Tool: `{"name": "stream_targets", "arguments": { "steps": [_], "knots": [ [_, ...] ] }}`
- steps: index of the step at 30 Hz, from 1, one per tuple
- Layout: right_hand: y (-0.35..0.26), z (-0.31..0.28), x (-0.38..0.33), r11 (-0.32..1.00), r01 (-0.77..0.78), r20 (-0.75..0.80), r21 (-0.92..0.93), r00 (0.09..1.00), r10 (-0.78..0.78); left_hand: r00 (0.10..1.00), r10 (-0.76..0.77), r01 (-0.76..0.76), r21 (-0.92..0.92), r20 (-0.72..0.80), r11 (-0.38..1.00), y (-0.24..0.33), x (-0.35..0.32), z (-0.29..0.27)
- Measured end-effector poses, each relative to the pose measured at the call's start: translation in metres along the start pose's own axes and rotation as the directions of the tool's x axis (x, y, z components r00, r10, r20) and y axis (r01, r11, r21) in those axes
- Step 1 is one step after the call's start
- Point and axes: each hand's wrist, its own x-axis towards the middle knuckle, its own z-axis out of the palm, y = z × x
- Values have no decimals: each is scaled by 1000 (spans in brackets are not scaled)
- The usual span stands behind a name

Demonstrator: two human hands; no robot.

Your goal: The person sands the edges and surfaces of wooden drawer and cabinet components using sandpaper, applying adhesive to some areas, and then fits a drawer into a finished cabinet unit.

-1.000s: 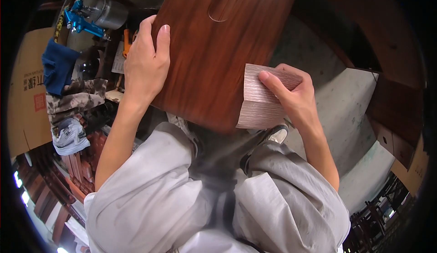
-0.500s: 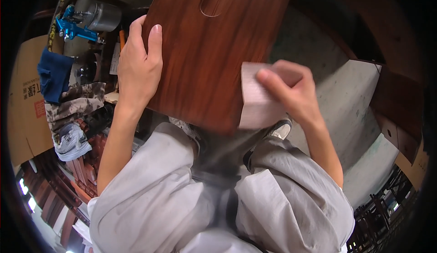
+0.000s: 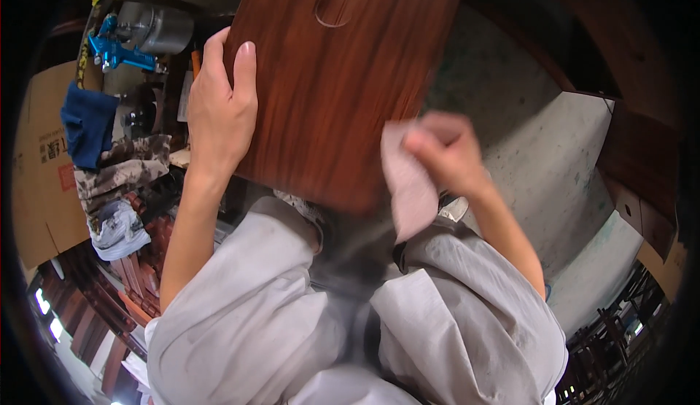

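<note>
A glossy reddish-brown wooden board (image 3: 321, 113) with a rounded slot near its far end stands tilted between my knees. My left hand (image 3: 222, 110) is closed on its left edge, the thumb lying on the front face. In my right hand (image 3: 448, 153) a thin, pale pink sheet of sandpaper (image 3: 410, 186) is pinched under the thumb. It sits at the board's lower right edge, bent and hanging down toward my right knee. Motion blurs this hand and the sheet a little, and the fingers behind the sheet are hidden.
Left of me, a blue spray gun (image 3: 120, 51) with a metal cup hangs by a blue cloth (image 3: 89, 124) and patterned rags (image 3: 127, 164). Dark wooden pieces (image 3: 135, 281) and a cardboard box (image 3: 47, 157) lie farther left. At right, brown panels (image 3: 642, 157) border the grey floor (image 3: 510, 128).
My right hand has moved slightly left and down along the board's right edge. The sandpaper has turned and now hangs more steeply. My left hand keeps its hold on the board.
</note>
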Motion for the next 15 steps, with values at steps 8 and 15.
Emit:
{"name": "stream_targets", "arguments": {
  "steps": [8, 15],
  "knots": [
    [9, 13, -6, 997, 3, 48, 72, 999, -7, 1000, 4, -4, -22, 20, 1000, -1, 1, -2],
    [-11, 2, -34, 989, -27, -6, 145, 1000, 28, 999, -11, 13, -87, 32, 996, -2, -2, -1]
  ]
}}
